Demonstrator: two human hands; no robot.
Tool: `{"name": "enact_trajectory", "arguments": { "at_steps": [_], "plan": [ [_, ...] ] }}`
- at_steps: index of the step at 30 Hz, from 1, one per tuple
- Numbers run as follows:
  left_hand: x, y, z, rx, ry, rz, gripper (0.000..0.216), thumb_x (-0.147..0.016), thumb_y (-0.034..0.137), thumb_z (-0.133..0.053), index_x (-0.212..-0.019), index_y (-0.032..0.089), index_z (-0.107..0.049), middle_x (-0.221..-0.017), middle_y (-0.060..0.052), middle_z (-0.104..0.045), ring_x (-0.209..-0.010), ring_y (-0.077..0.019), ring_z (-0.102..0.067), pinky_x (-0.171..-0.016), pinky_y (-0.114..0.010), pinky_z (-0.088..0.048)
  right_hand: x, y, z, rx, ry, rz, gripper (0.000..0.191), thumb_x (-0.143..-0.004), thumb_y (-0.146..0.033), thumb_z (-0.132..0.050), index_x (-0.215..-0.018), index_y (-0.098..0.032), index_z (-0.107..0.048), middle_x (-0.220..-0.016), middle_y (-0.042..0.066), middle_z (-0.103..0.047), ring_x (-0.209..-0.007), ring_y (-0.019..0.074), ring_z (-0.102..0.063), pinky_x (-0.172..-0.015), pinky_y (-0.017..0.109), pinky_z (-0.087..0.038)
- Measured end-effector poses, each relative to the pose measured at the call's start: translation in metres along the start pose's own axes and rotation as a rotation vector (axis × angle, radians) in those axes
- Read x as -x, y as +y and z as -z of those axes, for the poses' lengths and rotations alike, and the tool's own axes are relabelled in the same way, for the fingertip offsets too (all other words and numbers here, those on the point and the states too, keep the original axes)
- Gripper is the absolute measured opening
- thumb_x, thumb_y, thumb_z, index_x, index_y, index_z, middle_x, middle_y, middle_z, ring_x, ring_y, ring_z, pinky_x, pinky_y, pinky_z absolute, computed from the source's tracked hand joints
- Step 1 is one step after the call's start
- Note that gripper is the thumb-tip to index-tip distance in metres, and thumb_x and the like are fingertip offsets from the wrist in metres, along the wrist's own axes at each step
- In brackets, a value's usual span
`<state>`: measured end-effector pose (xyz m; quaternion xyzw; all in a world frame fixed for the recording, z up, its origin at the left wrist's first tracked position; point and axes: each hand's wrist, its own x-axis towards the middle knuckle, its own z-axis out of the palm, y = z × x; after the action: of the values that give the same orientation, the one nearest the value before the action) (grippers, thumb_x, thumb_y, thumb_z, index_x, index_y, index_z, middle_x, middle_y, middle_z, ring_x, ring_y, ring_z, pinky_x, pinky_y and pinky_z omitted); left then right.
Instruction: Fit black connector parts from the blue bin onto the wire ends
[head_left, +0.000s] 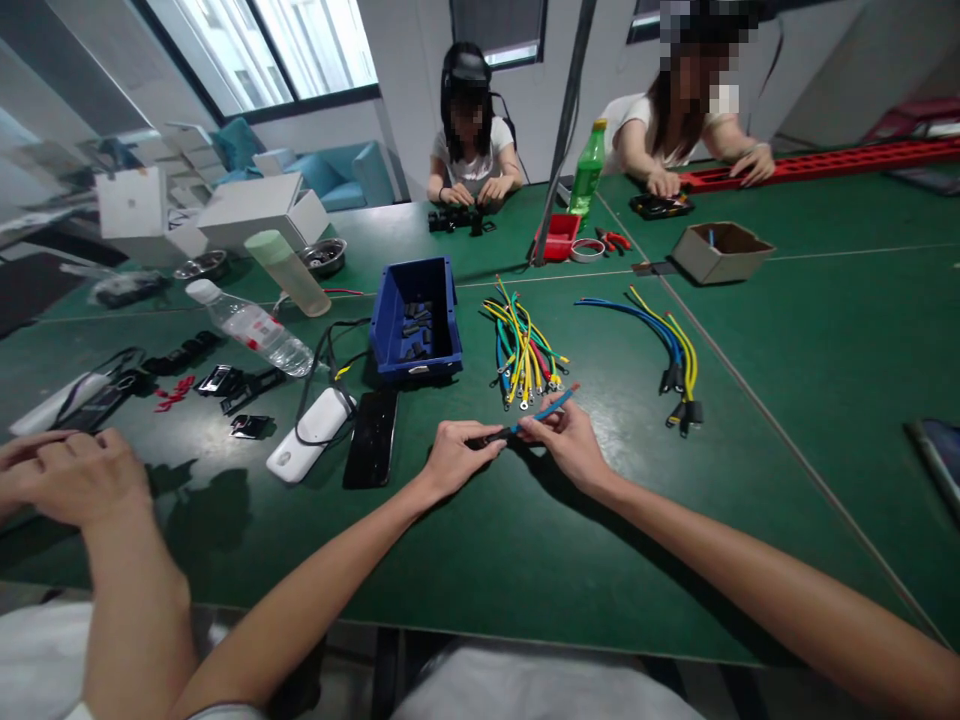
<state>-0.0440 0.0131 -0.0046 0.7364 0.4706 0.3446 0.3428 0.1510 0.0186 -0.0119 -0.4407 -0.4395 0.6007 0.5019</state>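
The fingers [480,452] of the left hand [454,462] are pressed together in a pinch on a small black cap [487,438]. It sits at the near end of a blue wire [551,405]. The right hand [570,440] pinches that same wire a little further along, thumb on top. The wire's far end points up and away, just above the tabletop [525,560].

Just beyond the hands lies a loose bundle of wires [521,345] in yellow, green, blue and red. Most of them seem to show bare metal ends. Off to the right, well apart, a smaller group of capped wires [675,360] lies with black pieces already on its near ends. By this count, only a few wires look finished and the larger heap looks untouched.

A blue bin [390,310] holding more dark pieces stands left of the bundle. Another person's hands [67,475] rest at the far left edge.
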Motion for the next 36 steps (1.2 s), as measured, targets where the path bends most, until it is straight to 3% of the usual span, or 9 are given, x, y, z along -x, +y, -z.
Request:
{"name": "enact_trajectory", "arguments": {
  "at_steps": [24, 36],
  "plan": [
    [0.003, -0.002, 0.001, 0.008, 0.032, 0.015, 0.03, -0.079, 0.034, -0.066, -0.101, 0.015, -0.074, -0.077, -0.007, -0.072, -0.062, -0.0137, -0.059, -0.06, -0.024, -0.045, 0.003, 0.0, -0.007, 0.035, 0.069, 0.016, 0.05, -0.06, -0.042, -0.081, -0.089, -0.021, -0.046, -0.066, -0.001, -0.065, -0.06, 0.0192, -0.066, -0.063, 0.035, -0.055],
    [-0.008, -0.003, 0.005, 0.042, -0.043, 0.024, 0.036, -0.08, 0.038, -0.065, -0.106, 0.015, -0.072, -0.083, -0.008, -0.073, -0.066, -0.0162, -0.06, -0.065, -0.027, -0.048, 0.0, -0.003, -0.012, -0.005, 0.141, 0.02, 0.048, -0.06, -0.04, -0.081, -0.088, -0.023, -0.046, -0.076, 0.0, -0.065, -0.068, 0.0221, -0.068, -0.061, 0.038, -0.058]
  ]
}}
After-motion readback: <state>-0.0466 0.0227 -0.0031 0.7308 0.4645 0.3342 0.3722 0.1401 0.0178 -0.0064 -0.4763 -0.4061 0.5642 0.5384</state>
